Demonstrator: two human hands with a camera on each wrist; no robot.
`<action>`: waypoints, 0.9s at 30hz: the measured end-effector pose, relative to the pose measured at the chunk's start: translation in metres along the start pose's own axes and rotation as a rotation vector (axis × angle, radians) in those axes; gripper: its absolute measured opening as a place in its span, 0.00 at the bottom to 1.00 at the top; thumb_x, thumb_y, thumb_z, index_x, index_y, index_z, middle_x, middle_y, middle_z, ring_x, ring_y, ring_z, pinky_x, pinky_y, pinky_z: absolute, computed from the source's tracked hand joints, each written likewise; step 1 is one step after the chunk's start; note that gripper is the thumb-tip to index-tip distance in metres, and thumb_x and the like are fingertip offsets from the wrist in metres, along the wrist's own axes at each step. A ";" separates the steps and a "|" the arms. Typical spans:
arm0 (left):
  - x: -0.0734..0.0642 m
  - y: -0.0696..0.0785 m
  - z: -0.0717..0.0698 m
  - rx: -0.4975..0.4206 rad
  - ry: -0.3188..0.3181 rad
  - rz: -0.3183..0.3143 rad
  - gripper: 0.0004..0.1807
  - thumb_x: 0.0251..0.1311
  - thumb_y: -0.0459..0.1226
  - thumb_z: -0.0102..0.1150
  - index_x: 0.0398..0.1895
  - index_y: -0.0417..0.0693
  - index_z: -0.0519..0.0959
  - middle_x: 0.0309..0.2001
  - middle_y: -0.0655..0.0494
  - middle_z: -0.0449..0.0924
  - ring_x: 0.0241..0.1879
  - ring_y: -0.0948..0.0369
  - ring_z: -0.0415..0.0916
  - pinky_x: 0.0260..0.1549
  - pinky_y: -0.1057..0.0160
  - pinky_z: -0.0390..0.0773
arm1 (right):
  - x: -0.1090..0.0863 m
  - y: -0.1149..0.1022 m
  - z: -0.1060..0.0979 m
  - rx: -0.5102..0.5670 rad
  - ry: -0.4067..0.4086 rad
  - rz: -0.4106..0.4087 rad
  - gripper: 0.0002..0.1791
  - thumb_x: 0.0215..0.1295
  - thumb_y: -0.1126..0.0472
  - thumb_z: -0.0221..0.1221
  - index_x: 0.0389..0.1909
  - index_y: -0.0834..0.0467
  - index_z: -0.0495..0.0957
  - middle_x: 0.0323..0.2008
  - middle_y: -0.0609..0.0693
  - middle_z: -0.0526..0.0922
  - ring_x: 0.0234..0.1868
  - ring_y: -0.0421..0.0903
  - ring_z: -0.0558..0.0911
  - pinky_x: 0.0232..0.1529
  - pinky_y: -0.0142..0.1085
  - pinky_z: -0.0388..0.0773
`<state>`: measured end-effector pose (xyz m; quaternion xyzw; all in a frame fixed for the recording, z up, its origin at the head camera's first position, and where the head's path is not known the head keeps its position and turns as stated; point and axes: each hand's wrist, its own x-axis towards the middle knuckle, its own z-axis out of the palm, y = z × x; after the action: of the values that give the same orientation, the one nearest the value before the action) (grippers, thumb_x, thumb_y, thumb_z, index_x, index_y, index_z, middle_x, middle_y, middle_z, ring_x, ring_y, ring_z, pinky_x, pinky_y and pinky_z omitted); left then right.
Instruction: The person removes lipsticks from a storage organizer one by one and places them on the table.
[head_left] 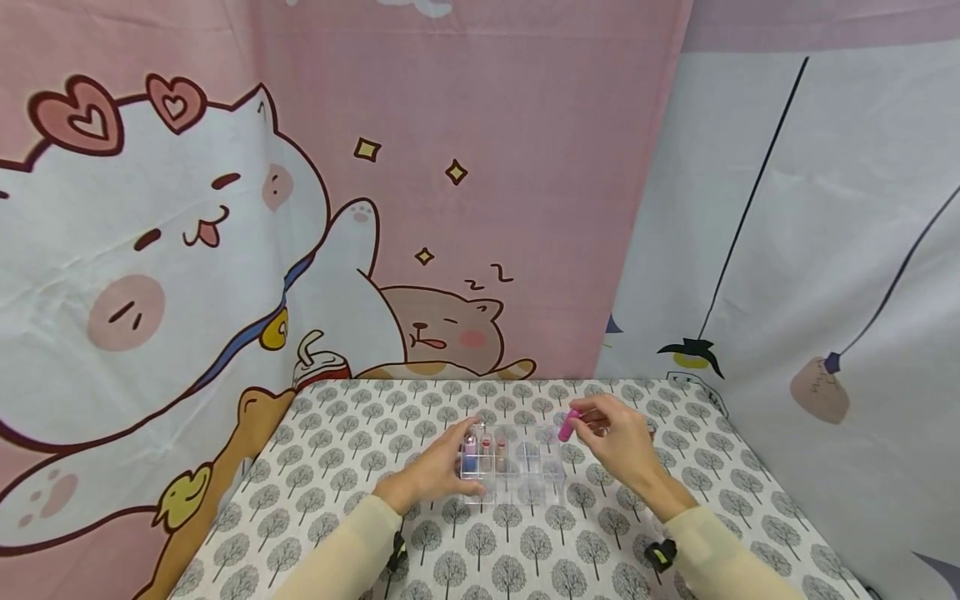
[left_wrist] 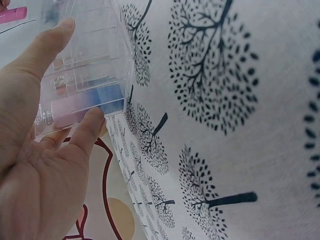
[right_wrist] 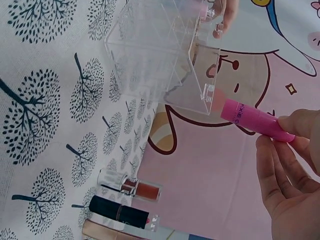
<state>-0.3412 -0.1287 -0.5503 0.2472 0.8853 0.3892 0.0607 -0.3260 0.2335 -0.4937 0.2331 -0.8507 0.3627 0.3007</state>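
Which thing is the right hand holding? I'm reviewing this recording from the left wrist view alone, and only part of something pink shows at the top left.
Observer: The right hand pinches a pink tube; the right wrist view shows dark lettering near the end away from the fingers.
Operator: Is the pink tube inside the clear box?
Observer: No. The head view shows it held outside the clear box, by the end opposite the left hand.
Operator: Are there other tubes outside the box that I can't see?
Observer: Yes, low in the right wrist view: a dark tube beside a clear and orange-red tube.
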 end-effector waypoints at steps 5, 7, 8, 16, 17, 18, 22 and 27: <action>0.000 0.001 -0.001 0.003 0.001 0.007 0.73 0.60 0.45 0.92 0.99 0.64 0.47 0.90 0.36 0.62 0.70 0.41 0.86 0.75 0.44 0.89 | -0.001 0.004 -0.003 -0.003 0.009 0.010 0.17 0.67 0.73 0.80 0.54 0.58 0.93 0.44 0.51 0.96 0.36 0.41 0.94 0.38 0.34 0.96; 0.000 0.001 -0.001 -0.002 0.000 0.007 0.73 0.60 0.45 0.92 0.99 0.64 0.47 0.89 0.35 0.63 0.69 0.41 0.86 0.74 0.44 0.90 | -0.002 0.005 -0.005 -0.008 0.018 0.007 0.18 0.66 0.73 0.80 0.54 0.58 0.93 0.44 0.52 0.96 0.36 0.42 0.94 0.37 0.32 0.95; 0.000 0.001 -0.001 -0.003 0.000 0.007 0.73 0.60 0.45 0.92 0.99 0.64 0.47 0.89 0.36 0.64 0.69 0.41 0.87 0.73 0.45 0.90 | -0.002 0.006 -0.006 -0.014 0.023 0.004 0.18 0.66 0.73 0.80 0.54 0.58 0.93 0.44 0.52 0.96 0.36 0.43 0.94 0.37 0.31 0.94; -0.001 0.002 0.000 -0.025 -0.007 0.004 0.73 0.59 0.44 0.92 0.99 0.62 0.48 0.88 0.36 0.65 0.68 0.42 0.88 0.72 0.47 0.91 | -0.008 0.015 -0.012 -0.022 0.051 -0.027 0.17 0.65 0.75 0.80 0.52 0.61 0.92 0.45 0.55 0.96 0.38 0.49 0.96 0.42 0.41 0.99; -0.001 0.002 0.000 -0.022 -0.007 0.004 0.73 0.59 0.44 0.92 0.99 0.62 0.48 0.88 0.36 0.65 0.68 0.42 0.88 0.73 0.47 0.91 | -0.009 0.016 -0.013 -0.027 0.049 -0.021 0.17 0.65 0.75 0.80 0.52 0.60 0.92 0.45 0.54 0.96 0.38 0.49 0.96 0.42 0.40 0.99; -0.002 0.002 0.000 -0.021 -0.008 0.003 0.73 0.59 0.45 0.92 0.99 0.63 0.48 0.88 0.37 0.65 0.68 0.42 0.88 0.73 0.46 0.91 | -0.010 0.017 -0.014 -0.029 0.044 -0.011 0.17 0.66 0.75 0.80 0.53 0.59 0.92 0.45 0.54 0.96 0.38 0.48 0.96 0.42 0.38 0.98; -0.002 0.001 0.000 -0.012 -0.008 0.000 0.73 0.60 0.46 0.92 0.99 0.64 0.47 0.89 0.37 0.63 0.69 0.41 0.87 0.75 0.44 0.89 | -0.012 0.019 -0.017 -0.018 0.034 0.025 0.18 0.67 0.73 0.80 0.54 0.57 0.92 0.45 0.53 0.96 0.37 0.44 0.95 0.38 0.27 0.94; -0.002 0.002 0.000 -0.010 -0.006 -0.002 0.73 0.60 0.46 0.92 0.99 0.63 0.47 0.90 0.37 0.62 0.71 0.40 0.86 0.75 0.44 0.89 | -0.014 0.024 -0.018 -0.023 0.054 0.016 0.18 0.65 0.75 0.81 0.53 0.58 0.92 0.44 0.54 0.95 0.35 0.43 0.94 0.36 0.21 0.89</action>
<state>-0.3389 -0.1287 -0.5490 0.2471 0.8834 0.3928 0.0648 -0.3250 0.2650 -0.5042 0.2129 -0.8484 0.3612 0.3232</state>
